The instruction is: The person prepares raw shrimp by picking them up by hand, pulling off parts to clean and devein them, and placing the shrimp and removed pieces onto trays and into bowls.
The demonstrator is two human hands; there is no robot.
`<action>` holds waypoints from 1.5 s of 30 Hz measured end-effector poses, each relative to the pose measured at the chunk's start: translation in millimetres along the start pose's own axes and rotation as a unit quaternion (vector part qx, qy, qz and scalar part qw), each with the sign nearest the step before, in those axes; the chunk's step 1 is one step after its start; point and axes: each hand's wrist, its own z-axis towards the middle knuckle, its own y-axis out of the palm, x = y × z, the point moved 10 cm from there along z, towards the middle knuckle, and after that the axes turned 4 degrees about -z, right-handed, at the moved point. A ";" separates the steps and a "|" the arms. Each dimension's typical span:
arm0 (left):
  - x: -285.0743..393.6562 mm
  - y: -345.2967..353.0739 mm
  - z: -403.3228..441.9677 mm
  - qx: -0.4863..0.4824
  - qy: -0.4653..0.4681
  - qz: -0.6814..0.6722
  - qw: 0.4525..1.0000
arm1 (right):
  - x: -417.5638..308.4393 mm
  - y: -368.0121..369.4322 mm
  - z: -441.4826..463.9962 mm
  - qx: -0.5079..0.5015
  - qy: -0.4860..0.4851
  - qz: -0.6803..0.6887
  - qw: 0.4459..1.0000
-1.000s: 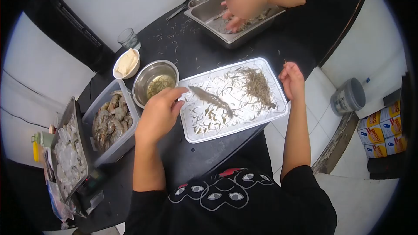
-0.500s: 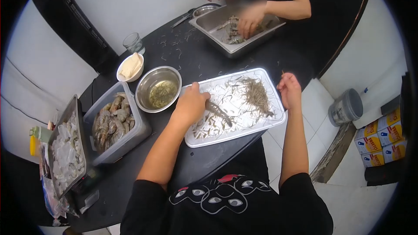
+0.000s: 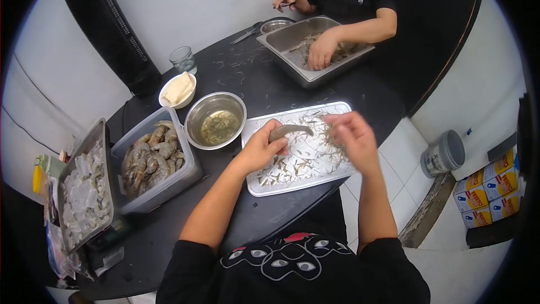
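Observation:
My left hand grips a grey shrimp by one end, and its curved body points right above a white tray. Just right of the shrimp is my right hand, slightly blurred, its fingers pinched together. A thin toothpick showed in that pinch a moment earlier; now it is hardly visible. On the tray lie scattered thin shrimp legs and feelers, with a denser pile partly hidden behind my right hand.
Left of the tray stand a steel bowl of cloudy liquid and scraps, a plastic tub of shrimp, and a tray of ice. Across the table, a co-worker's hand reaches into a deep steel pan. A glass stands behind a white bowl.
My left hand has lifted the shrimp from low over the tray and turned it. My right hand has moved left from beyond the tray's right edge to near the shrimp. The view has shifted slightly.

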 end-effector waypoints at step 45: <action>80.0 13.0 -57.1 0.110 0.411 0.084 0.901 | -118.4 89.3 -36.1 -0.012 -0.286 -0.320 0.903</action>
